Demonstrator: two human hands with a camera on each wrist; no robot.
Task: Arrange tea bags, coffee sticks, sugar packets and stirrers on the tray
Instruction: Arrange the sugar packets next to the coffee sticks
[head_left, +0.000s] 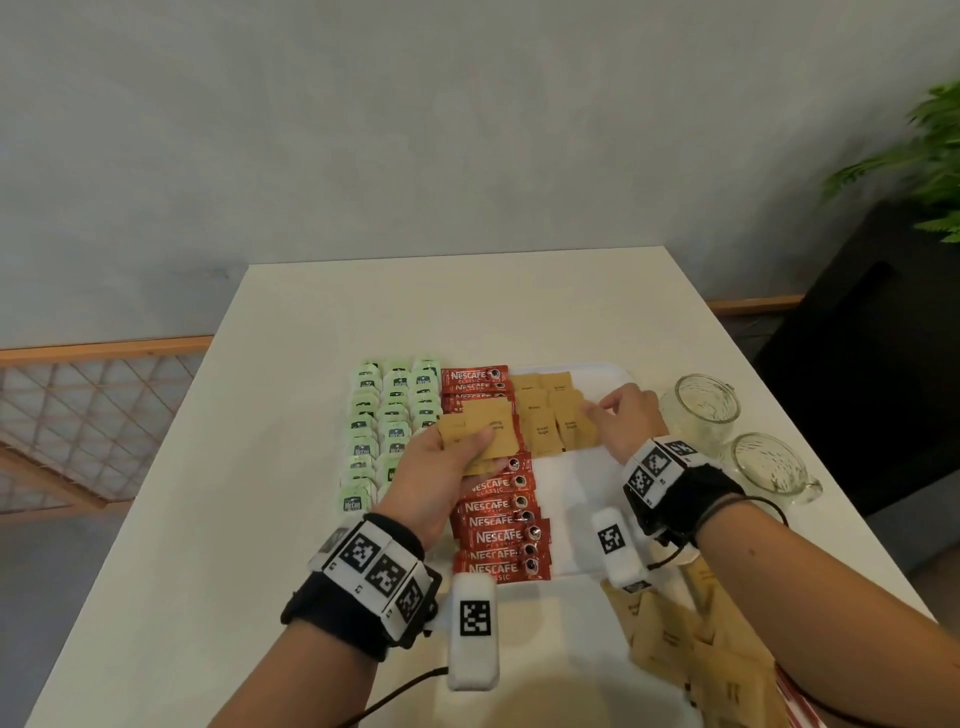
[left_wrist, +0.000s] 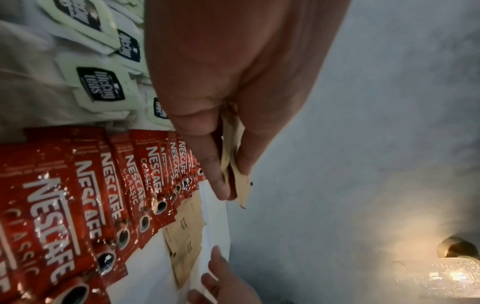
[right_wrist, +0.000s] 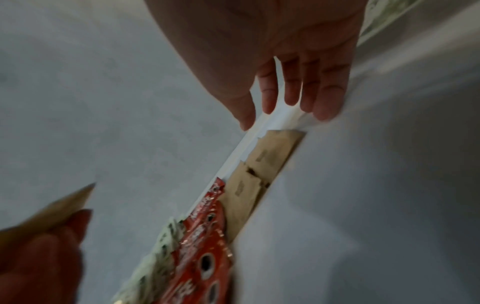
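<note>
A white tray carries rows of green tea bags on its left. Red coffee sticks run down its middle, and brown sugar packets lie at its far right. My left hand hovers over the coffee sticks and pinches a small fan of sugar packets between thumb and fingers. My right hand reaches to the laid sugar packets, its straight fingers at the rightmost packet and holding nothing. No stirrers show.
Two empty glass mugs stand on the table right of the tray. A loose heap of sugar packets lies near the front right edge. A black cabinet and a plant are beyond the table's right side.
</note>
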